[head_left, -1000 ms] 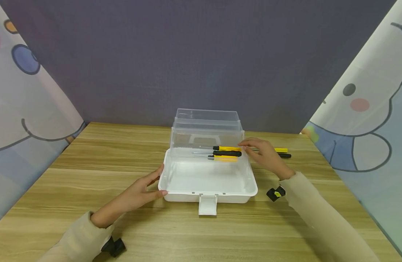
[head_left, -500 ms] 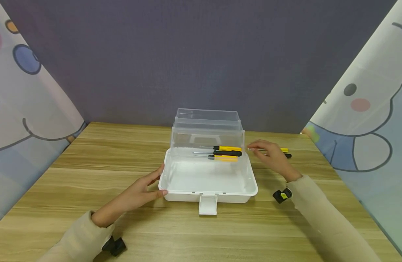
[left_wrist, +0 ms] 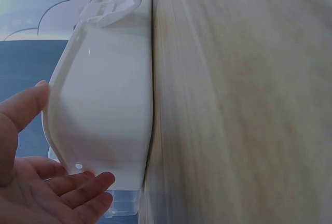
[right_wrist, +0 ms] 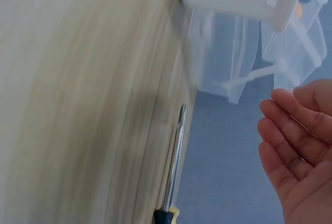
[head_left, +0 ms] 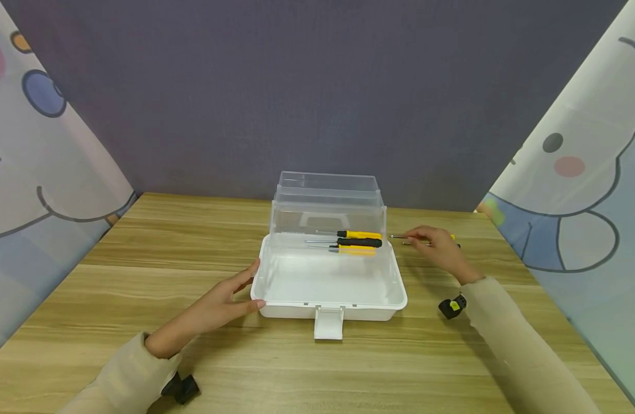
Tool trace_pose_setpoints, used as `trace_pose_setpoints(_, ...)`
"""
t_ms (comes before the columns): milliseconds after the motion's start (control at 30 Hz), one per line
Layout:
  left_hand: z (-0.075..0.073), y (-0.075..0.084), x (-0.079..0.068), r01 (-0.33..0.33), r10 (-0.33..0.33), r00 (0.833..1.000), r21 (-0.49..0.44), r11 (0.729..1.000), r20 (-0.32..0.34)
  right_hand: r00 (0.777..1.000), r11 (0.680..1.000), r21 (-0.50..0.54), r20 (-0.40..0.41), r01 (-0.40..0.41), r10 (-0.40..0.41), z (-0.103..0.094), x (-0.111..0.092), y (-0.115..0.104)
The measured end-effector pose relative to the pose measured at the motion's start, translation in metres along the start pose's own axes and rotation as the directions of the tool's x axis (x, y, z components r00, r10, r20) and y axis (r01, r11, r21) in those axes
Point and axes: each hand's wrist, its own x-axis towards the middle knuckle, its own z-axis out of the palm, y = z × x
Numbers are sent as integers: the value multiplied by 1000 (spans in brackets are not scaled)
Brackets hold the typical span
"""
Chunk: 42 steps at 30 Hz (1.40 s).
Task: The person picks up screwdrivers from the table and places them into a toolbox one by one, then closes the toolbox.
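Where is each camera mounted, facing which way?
Head: worn on the head, looks forward and down at the shallow white plastic box; left grip, right grip, beige fabric sleeves show.
Left wrist: worn there, faces the box's outer wall; left grip shows.
Right wrist: worn there, faces the wood-grain tabletop, thin metal screwdriver shaft and box; right grip shows.
Shared: head and right-wrist views show box and right grip.

The wooden desk [head_left: 276, 374] is carrying a box [head_left: 324, 282]; two screwdrivers [right_wrist: 176, 156] are also lying on it, right of the box.
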Motion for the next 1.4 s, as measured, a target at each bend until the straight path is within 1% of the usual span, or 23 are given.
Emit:
trace_pose_setpoints(367,0,0,0,1,-1,1000,4,1000,2,999,999,1,21,-45,45,-2,-4,20)
trace_pose_setpoints(633,0,0,0,-7,7,1000,-6,1000,5,995,995,-7,14,-98,98,-9,-7,29)
trace_pose_setpoints(867,0,-1,0,-10,10,1000,-9,1000,7,994,994,-24,8,-107,107,-16,-9,34)
trace_pose_setpoints(1100,0,0,0,-15,15,1000,12,1000,2,991,991,-18,5,-132,132,-20,-11,41)
trace_pose_setpoints(1400,0,0,-1,-18,18,1000,15,1000,2,989,990,-14,41,-141,142,-22,-11,49)
